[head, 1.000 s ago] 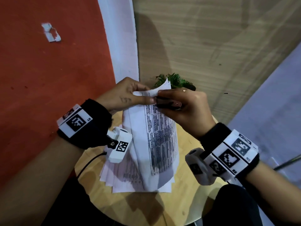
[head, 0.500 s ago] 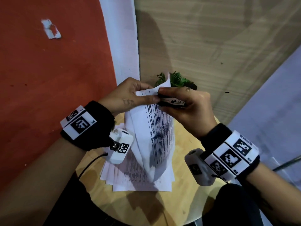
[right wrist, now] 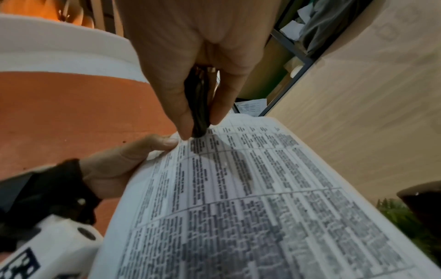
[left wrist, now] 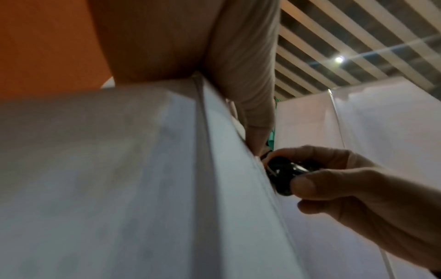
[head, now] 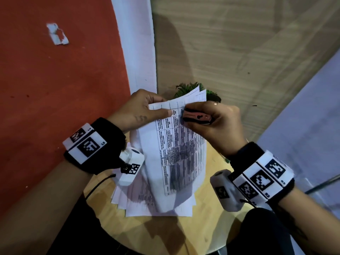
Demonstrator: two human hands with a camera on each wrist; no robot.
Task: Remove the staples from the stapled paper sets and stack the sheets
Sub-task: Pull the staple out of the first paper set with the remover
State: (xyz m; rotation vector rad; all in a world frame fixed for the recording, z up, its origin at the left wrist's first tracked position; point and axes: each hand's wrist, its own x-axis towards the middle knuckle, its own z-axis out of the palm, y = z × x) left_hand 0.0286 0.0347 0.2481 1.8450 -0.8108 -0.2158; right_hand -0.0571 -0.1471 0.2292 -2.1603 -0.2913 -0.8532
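My left hand (head: 141, 109) pinches the stapled set (head: 176, 144) at its top corner, held above the loose stack (head: 132, 199) on the surface (head: 207, 227). My right hand (head: 215, 124) grips the staple remover (head: 196, 117), nose on the page. Staple unseen; I'd slide under, lever gently, thumb close.

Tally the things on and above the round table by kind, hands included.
Hands: 2 (left hand, right hand)
Staple remover: 1
Held paper set: 1
Sheet pile on table: 1
Plant: 1
Total: 6
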